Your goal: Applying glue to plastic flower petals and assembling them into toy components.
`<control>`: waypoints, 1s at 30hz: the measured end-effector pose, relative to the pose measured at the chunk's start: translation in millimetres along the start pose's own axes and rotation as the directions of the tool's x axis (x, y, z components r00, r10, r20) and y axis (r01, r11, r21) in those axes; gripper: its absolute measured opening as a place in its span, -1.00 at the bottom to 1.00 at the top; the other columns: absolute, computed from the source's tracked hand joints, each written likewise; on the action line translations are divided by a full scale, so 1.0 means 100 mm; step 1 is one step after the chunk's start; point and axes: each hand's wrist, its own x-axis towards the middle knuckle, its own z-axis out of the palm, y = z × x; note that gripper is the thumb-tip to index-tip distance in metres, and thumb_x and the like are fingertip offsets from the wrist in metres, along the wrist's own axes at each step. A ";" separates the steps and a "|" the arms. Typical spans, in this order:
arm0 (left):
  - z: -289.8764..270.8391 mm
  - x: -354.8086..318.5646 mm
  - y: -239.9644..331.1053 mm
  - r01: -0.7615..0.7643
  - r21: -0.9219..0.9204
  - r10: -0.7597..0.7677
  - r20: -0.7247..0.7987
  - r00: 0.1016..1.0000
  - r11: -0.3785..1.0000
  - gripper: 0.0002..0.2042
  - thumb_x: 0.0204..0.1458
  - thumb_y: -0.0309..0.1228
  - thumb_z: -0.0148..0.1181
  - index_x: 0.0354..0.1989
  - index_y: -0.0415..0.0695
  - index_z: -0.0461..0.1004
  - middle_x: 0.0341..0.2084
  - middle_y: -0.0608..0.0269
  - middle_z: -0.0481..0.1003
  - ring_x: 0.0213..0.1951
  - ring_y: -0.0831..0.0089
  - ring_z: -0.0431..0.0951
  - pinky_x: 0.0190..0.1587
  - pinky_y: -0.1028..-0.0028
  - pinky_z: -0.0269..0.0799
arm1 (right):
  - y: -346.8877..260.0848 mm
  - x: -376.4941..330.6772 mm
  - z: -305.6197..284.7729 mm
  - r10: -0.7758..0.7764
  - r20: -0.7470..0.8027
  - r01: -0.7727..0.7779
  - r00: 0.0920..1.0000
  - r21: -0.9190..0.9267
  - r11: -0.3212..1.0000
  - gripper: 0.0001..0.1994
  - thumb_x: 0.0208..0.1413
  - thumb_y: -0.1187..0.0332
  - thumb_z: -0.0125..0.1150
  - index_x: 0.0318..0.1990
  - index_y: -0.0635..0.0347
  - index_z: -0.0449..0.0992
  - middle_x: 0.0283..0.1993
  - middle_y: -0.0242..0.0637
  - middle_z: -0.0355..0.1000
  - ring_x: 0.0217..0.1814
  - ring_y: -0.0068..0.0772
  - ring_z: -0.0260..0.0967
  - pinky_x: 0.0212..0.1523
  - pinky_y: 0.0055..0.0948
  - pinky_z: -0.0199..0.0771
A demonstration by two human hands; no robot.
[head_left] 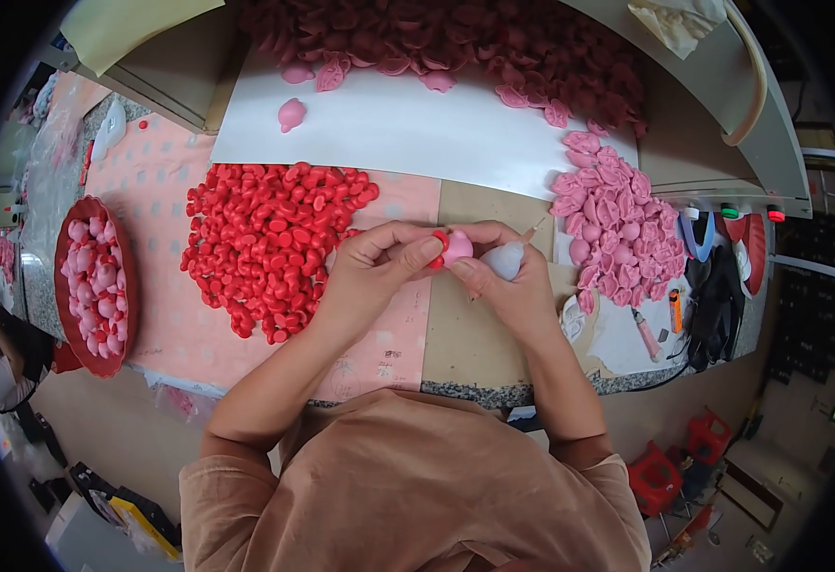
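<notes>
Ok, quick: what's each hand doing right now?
Left hand: closed, pinching the small pink and red piece.
Right hand: closed on the same piece, plus a pale squeeze bottle.

Two hands, left hand [372,262] and right hand [508,281], meet over one small pink piece [458,247] and one red piece [438,250]. One heap of red pieces [270,243], far too many to count, lies on the table [475,353], with two heaps of pink shells [618,229], the second [456,38] further back. There is one red tray [67,286] of pink pieces, one loose pink piece [291,114] on one white sheet [417,129], and three round buttons [730,212].
</notes>
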 end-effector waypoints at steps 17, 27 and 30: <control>0.03 -0.02 0.03 -0.300 0.073 0.281 0.205 0.938 0.951 -0.83 0.01 -0.63 0.13 -0.20 -0.24 0.39 -0.22 0.24 0.44 -0.11 0.53 0.47 -0.04 0.53 0.43 | 0.04 0.00 0.01 -0.416 0.044 0.389 0.908 -0.455 0.801 -0.63 -0.20 0.58 0.34 -0.15 0.27 0.42 -0.14 -0.28 0.34 -0.18 -0.51 0.37 -0.19 -0.57 0.38; 0.00 0.01 -0.02 -0.305 0.027 0.290 0.235 0.928 0.952 -0.87 0.02 -0.62 0.13 -0.24 -0.23 0.41 -0.24 0.26 0.42 -0.11 0.49 0.47 -0.04 0.52 0.43 | -0.04 -0.02 0.03 -0.404 0.046 0.379 0.913 -0.457 0.805 -0.63 -0.22 0.53 0.37 -0.16 0.26 0.47 -0.16 -0.25 0.36 -0.15 -0.40 0.36 -0.18 -0.51 0.38; 0.00 0.02 -0.03 -0.314 0.027 0.302 0.211 0.930 0.949 -0.87 0.02 -0.62 0.13 -0.25 -0.23 0.42 -0.23 0.26 0.41 -0.11 0.49 0.46 -0.04 0.52 0.43 | -0.05 -0.02 0.04 -0.406 0.049 0.379 0.913 -0.470 0.797 -0.63 -0.21 0.53 0.36 -0.14 0.26 0.47 -0.15 -0.24 0.36 -0.14 -0.39 0.36 -0.17 -0.51 0.38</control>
